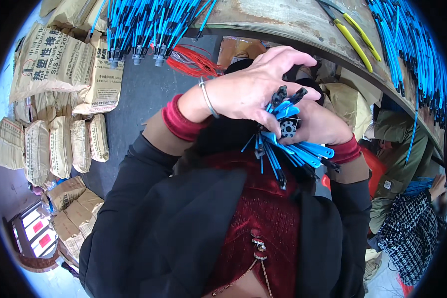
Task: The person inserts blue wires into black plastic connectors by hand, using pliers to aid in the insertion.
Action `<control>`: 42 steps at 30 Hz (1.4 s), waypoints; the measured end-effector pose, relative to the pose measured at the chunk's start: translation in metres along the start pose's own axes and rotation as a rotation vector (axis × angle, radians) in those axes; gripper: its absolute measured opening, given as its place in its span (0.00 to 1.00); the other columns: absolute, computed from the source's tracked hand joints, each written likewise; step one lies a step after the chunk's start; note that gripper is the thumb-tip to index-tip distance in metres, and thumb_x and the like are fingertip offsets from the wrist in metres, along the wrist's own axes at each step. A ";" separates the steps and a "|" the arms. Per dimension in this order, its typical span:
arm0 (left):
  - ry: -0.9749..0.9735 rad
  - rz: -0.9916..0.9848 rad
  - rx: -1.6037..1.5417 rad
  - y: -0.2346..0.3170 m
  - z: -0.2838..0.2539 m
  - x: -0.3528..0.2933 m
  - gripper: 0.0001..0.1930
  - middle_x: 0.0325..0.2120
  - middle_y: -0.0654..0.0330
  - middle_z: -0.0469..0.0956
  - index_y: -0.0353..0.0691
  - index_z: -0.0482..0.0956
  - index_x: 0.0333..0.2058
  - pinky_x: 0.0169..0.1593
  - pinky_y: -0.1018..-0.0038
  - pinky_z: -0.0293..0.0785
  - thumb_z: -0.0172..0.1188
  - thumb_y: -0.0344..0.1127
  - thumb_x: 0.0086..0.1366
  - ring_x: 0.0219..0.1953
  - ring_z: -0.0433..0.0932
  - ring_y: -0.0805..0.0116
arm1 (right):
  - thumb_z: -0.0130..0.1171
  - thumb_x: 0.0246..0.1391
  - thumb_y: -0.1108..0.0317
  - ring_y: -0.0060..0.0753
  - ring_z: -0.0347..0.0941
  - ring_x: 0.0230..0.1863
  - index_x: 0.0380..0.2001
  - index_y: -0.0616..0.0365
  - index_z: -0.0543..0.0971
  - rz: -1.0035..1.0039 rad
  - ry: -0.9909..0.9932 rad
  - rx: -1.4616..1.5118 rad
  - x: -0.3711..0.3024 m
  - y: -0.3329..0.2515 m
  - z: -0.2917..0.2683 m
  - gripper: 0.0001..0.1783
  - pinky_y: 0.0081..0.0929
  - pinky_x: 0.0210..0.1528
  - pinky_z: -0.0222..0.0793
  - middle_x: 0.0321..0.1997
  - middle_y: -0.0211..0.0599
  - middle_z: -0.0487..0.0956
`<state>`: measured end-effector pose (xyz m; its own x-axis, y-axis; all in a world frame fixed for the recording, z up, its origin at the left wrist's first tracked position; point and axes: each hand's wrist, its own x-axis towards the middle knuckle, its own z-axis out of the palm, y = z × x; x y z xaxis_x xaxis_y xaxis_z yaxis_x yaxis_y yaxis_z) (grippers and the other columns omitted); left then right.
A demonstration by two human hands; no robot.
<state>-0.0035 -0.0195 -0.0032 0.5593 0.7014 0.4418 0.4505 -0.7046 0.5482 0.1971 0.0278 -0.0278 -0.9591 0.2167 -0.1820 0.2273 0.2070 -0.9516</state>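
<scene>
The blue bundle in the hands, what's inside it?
A round, notched grey piece shows in the middle of the blue bundle. The left hand and right hand cover other parts, so I can't see what's deeper inside.

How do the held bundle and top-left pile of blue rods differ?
The held bundle sits between the left hand and right hand; the pile lies at the edge of the table. The held bundle is smaller than the pile. Both show blue rods with black ends.

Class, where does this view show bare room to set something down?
On the wooden table, between the left blue bundle and yellow-handled pliers; also the grey floor between paper sacks and the left sleeve. Crowded: the table's right end, under more blue strips.
</scene>
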 end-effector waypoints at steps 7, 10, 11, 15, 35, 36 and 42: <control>0.066 -0.647 -0.592 0.012 -0.006 -0.025 0.31 0.44 0.53 0.73 0.38 0.73 0.50 0.53 0.65 0.65 0.68 0.47 0.49 0.45 0.72 0.58 | 0.73 0.32 0.71 0.29 0.72 0.46 0.45 0.58 0.74 -0.063 0.396 0.117 -0.002 0.008 0.021 0.31 0.30 0.52 0.66 0.41 0.33 0.76; 0.194 -0.546 -0.633 0.019 0.013 -0.044 0.29 0.38 0.54 0.75 0.38 0.74 0.48 0.51 0.65 0.65 0.68 0.46 0.49 0.43 0.73 0.57 | 0.71 0.34 0.70 0.37 0.75 0.42 0.49 0.59 0.68 0.035 0.546 0.204 -0.003 0.014 0.032 0.35 0.30 0.48 0.67 0.38 0.40 0.78; 0.260 -0.499 -0.657 0.020 0.017 -0.049 0.28 0.35 0.55 0.75 0.38 0.75 0.47 0.50 0.65 0.66 0.68 0.46 0.49 0.41 0.73 0.57 | 0.71 0.34 0.70 0.37 0.75 0.42 0.49 0.59 0.68 0.035 0.544 0.206 -0.003 0.011 0.034 0.35 0.30 0.48 0.67 0.38 0.40 0.78; 0.286 -0.325 -0.126 0.016 0.032 -0.042 0.22 0.32 0.57 0.77 0.39 0.77 0.38 0.45 0.66 0.70 0.71 0.35 0.41 0.39 0.73 0.57 | 0.71 0.35 0.67 0.38 0.76 0.38 0.50 0.61 0.67 0.085 0.550 0.004 0.001 -0.004 0.036 0.36 0.30 0.45 0.69 0.36 0.42 0.78; 0.390 -0.412 -0.154 0.008 0.050 -0.041 0.22 0.23 0.57 0.71 0.37 0.71 0.22 0.40 0.65 0.69 0.72 0.43 0.35 0.33 0.69 0.55 | 0.71 0.38 0.68 0.20 0.65 0.21 0.34 0.65 0.77 -0.028 0.869 -0.134 -0.011 0.005 0.053 0.19 0.20 0.22 0.64 0.23 0.30 0.70; 0.389 -0.411 -0.153 0.008 0.051 -0.041 0.22 0.23 0.57 0.71 0.37 0.71 0.22 0.40 0.65 0.69 0.72 0.43 0.35 0.33 0.69 0.55 | 0.71 0.38 0.69 0.19 0.65 0.21 0.35 0.65 0.77 -0.051 0.841 -0.112 -0.011 0.007 0.052 0.19 0.20 0.22 0.63 0.23 0.30 0.70; 0.435 -0.399 -0.275 0.002 0.057 -0.042 0.20 0.24 0.56 0.70 0.37 0.71 0.22 0.40 0.65 0.69 0.70 0.43 0.37 0.33 0.70 0.55 | 0.69 0.39 0.72 0.20 0.65 0.21 0.36 0.64 0.79 -0.089 0.688 0.090 -0.008 0.019 0.045 0.17 0.21 0.22 0.62 0.22 0.30 0.70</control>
<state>0.0130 -0.0568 -0.0610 0.0272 0.9239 0.3818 0.3390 -0.3678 0.8659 0.2016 -0.0128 -0.0554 -0.6423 0.7635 0.0671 0.1098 0.1783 -0.9778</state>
